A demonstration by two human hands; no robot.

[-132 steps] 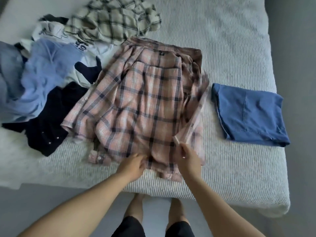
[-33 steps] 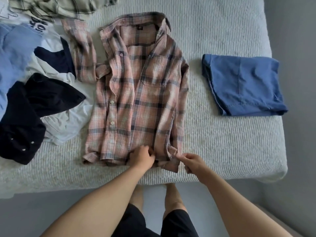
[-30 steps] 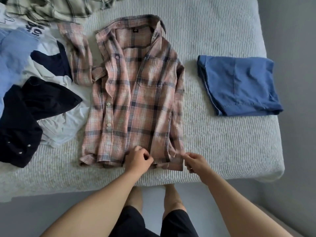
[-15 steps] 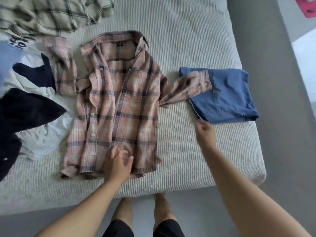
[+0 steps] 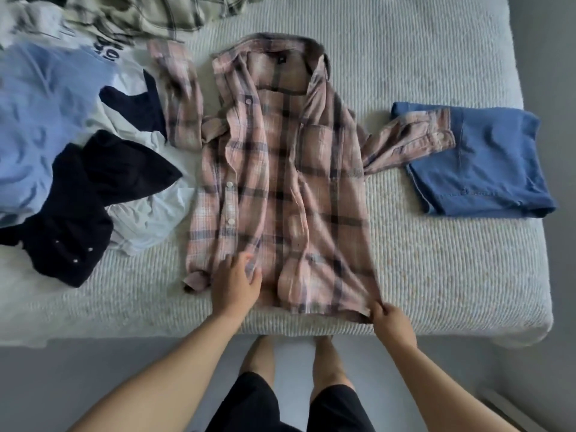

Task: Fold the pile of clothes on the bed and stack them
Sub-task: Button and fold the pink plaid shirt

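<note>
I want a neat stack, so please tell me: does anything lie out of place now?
Yes. One sleeve of the pink plaid shirt lies across the folded blue garment, overlapping its left edge, so the finished piece is partly covered.

Your bed [image 5: 436, 260] has a pale ribbed cover, and spread front-up in its middle you have the pink plaid shirt [image 5: 280, 182], its hem at the near edge and one sleeve reaching right onto the folded blue garment [image 5: 486, 169], which lies near the bed's right edge. To the left you have the unfolded pile: a dark navy piece [image 5: 81, 207], a light blue garment [image 5: 40, 113], a white printed top [image 5: 149, 210], and at the far left corner a green-and-cream plaid shirt [image 5: 140, 14]
</note>
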